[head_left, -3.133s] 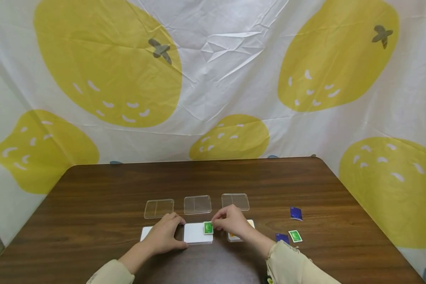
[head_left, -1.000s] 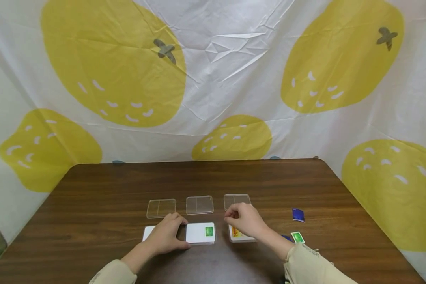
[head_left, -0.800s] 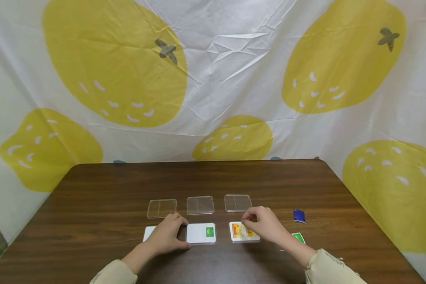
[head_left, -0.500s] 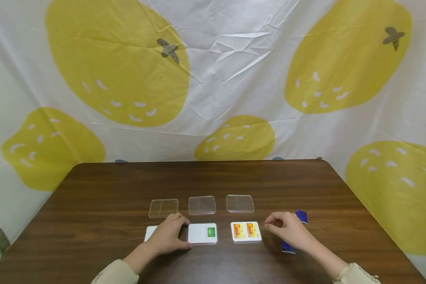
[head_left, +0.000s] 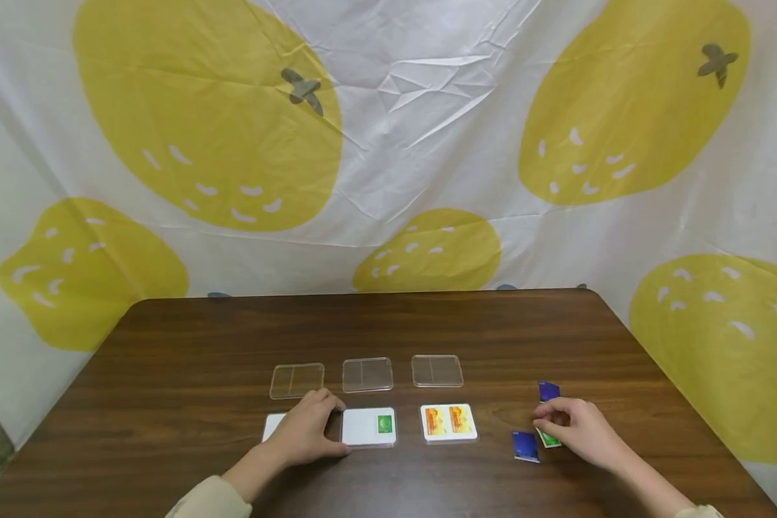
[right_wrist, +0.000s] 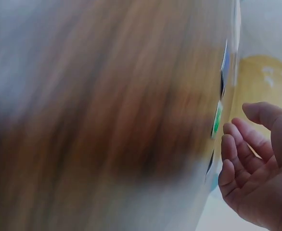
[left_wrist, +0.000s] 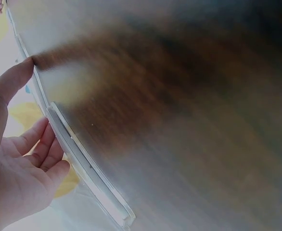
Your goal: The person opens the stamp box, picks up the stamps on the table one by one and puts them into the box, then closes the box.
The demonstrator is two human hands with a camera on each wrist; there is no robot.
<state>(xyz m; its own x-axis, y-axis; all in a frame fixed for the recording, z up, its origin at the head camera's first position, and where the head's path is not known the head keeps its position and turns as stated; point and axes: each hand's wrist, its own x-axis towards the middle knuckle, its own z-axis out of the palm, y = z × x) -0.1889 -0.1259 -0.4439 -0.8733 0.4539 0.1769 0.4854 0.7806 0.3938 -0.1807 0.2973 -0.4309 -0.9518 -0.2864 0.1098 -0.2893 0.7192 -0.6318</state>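
Note:
My left hand [head_left: 304,429] lies over a white case at the left. Its thumb and index finger span the left end of the middle white case [head_left: 359,426], touching its front and back corners. A green stamp-like piece [head_left: 385,424] lies at that case's right side. My right hand [head_left: 583,432] hovers at the right, over another green stamp-like piece [head_left: 549,438] with a white border, partly hidden by the fingers. In the right wrist view, the thumb and the loosely curled fingers stand apart, with nothing between them; the green piece [right_wrist: 217,119] lies beyond.
Two dark blue pieces [head_left: 526,447] lie near the right hand, one behind and one in front. A white case with two orange pictures [head_left: 449,422] sits right of the middle one. Three clear lids [head_left: 367,375] stand in a row behind, on the brown table [head_left: 388,327].
Three seconds ago my right hand was at the green piece on the middle case. It has since moved right, past the orange-pictured case, to the loose green piece. My left hand has stayed put.

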